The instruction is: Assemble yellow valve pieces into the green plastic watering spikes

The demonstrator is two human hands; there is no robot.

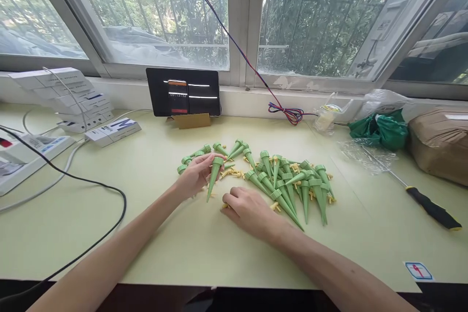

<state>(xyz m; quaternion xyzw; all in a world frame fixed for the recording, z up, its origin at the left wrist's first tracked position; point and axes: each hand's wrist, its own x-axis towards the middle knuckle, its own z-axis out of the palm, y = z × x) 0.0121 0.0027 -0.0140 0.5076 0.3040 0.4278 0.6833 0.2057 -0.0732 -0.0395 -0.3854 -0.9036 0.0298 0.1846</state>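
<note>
Between the fingers of my left hand [195, 175] is a green plastic watering spike [214, 180], its cap up and its point hanging down. My right hand [250, 209] rests low over the table, thumb and fingertips pinched on a small yellow valve [225, 205], mostly hidden by the fingers. Beyond my hands lie loose yellow valves [232, 172]. To the right spreads a heap of green spikes [288, 185], several with yellow valves among them. Behind my left hand more green spikes [206, 148] lie in a loose group.
A tablet [184, 92] leans on a cardboard stand at the window. White boxes [73, 92] and a power strip [36, 156] stand at left, with a black cable [95, 183] crossing the table. A screwdriver [433, 208], green bag [380, 129] and brown package [438, 144] lie at right.
</note>
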